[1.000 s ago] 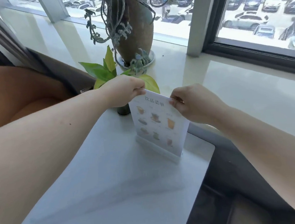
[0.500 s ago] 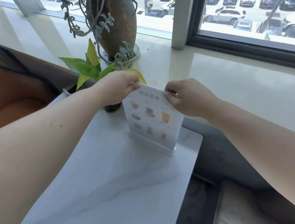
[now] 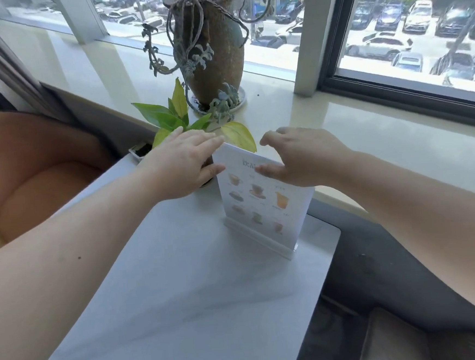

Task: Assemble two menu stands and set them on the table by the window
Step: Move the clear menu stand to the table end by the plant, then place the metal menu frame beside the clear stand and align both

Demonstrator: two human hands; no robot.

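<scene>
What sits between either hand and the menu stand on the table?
Nothing visible. The left hand and right hand flank the top of the menu stand, fingers spread. The small plant is behind the left hand, not between. The stand is upright on the table.

Daylight floods a wide window (image 3: 405,21) at 12 o'clock above a pale sill (image 3: 368,129); an orange chair (image 3: 31,173) sits at 9 o'clock.

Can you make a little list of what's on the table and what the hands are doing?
table: white marble-look top by the window
menu stand: upright near the far right corner, drinks pictured
small plant: green and yellow leaves, behind the left hand
big vase: on the windowsill
left hand: open, beside the stand
right hand: open, at its top
stands visible: one
</scene>
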